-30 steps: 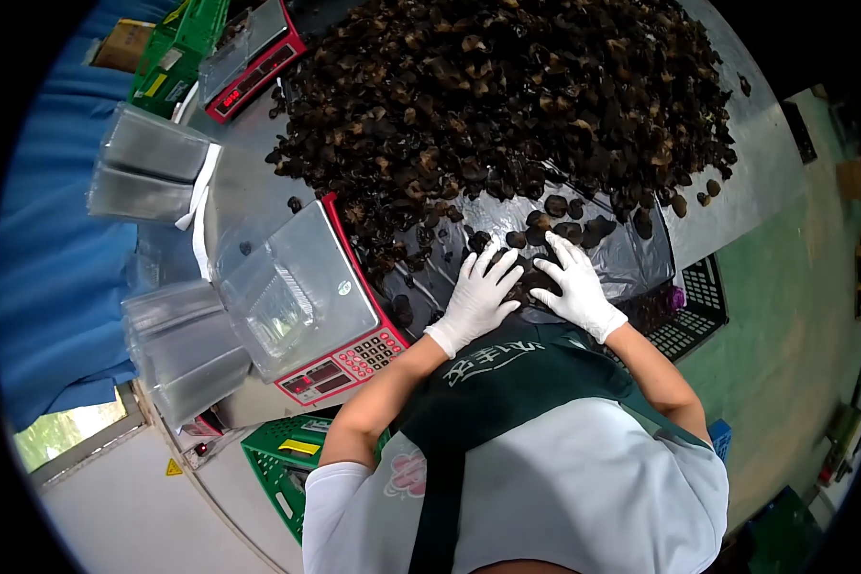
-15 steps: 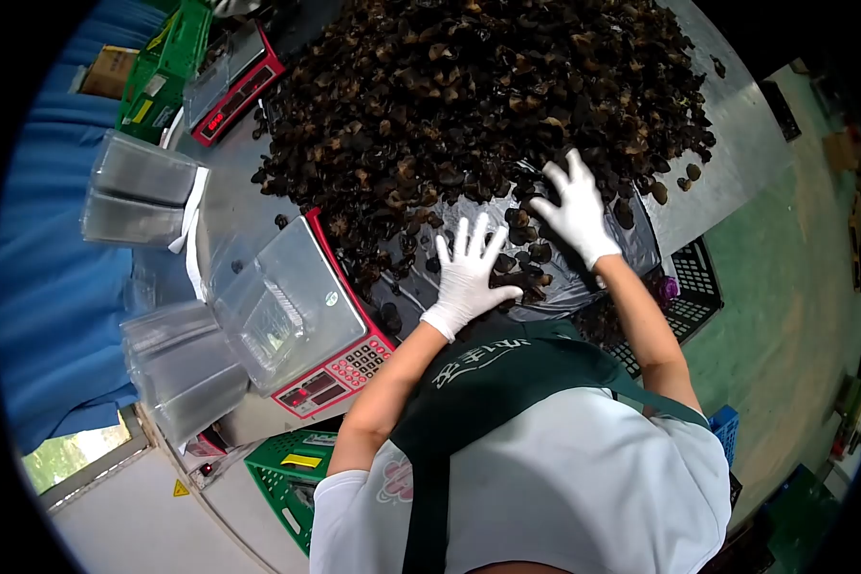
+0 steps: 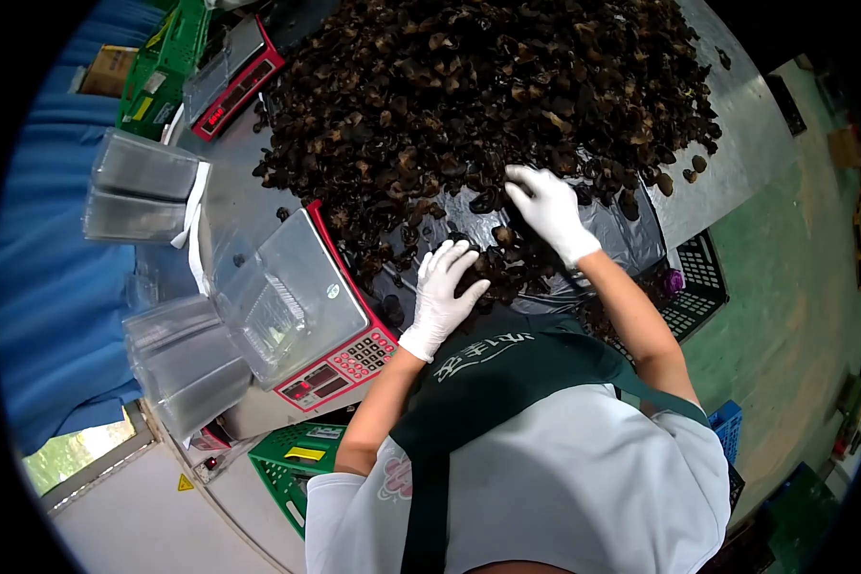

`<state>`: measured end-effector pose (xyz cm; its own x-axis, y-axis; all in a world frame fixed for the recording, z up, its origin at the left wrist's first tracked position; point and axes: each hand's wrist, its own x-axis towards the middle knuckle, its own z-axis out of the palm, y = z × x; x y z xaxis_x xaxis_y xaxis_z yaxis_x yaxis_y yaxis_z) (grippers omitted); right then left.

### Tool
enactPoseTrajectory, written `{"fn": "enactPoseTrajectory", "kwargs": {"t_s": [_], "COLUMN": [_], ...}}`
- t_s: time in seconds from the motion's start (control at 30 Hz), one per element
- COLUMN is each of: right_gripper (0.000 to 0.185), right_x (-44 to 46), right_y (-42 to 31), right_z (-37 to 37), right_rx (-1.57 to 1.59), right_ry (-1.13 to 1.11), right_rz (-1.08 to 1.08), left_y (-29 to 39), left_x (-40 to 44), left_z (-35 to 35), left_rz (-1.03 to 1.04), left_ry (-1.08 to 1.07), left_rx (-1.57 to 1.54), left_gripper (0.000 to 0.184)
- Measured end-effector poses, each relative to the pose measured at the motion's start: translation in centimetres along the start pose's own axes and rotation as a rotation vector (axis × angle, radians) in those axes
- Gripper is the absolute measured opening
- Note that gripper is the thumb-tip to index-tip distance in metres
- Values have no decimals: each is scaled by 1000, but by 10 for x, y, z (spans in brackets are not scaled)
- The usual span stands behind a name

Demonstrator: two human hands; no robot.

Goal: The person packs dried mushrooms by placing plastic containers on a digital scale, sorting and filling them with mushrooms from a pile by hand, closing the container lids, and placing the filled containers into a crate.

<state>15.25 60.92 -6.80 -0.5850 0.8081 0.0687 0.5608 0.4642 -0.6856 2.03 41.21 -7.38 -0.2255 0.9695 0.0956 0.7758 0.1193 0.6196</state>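
A large heap of dark brown mushrooms (image 3: 450, 96), which look like wood ears, covers the far side of the table. My left hand (image 3: 440, 298), in a white glove, rests beside a small cluster of mushrooms (image 3: 512, 266) at the near edge, thumb apart from the slightly bent fingers. To the right, my white-gloved right hand (image 3: 552, 215) lies over the front of the heap, its fingers bent but apart. Nothing is visibly gripped in either hand. Grey plastic sheeting (image 3: 627, 234) shows beneath the mushrooms near my right hand.
At my left stands a red-framed scale (image 3: 330, 368) with a clear plastic tray (image 3: 273, 316) on it. Stacked clear containers (image 3: 187, 364) are beside it. A second scale (image 3: 230, 96) sits farther back. A black crate (image 3: 698, 287) is below the table's right edge.
My right hand has moved left and its fingers have curled. My left hand has shifted slightly left and down, fingers closer together. More mushrooms now lie clustered between the hands.
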Motion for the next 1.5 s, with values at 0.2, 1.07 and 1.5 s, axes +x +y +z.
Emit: {"fn": "enactPoseTrajectory", "kwargs": {"t_s": [0.2, 1.07, 1.5], "right_gripper": [26, 19, 38], "right_x": [66, 42, -70], "right_y": [16, 18, 60], "right_z": [40, 4, -157], "right_rx": [-205, 63, -474], "right_ry": [-69, 34, -208], "right_rz": [-111, -42, 344], "left_y": [-3, -15, -34], "left_x": [-1, -19, 16], "left_z": [-10, -37, -5], "left_rz": [-105, -266, -206], "left_ry": [136, 219, 43], "left_rx": [-115, -179, 56], "left_gripper": [37, 34, 43]}}
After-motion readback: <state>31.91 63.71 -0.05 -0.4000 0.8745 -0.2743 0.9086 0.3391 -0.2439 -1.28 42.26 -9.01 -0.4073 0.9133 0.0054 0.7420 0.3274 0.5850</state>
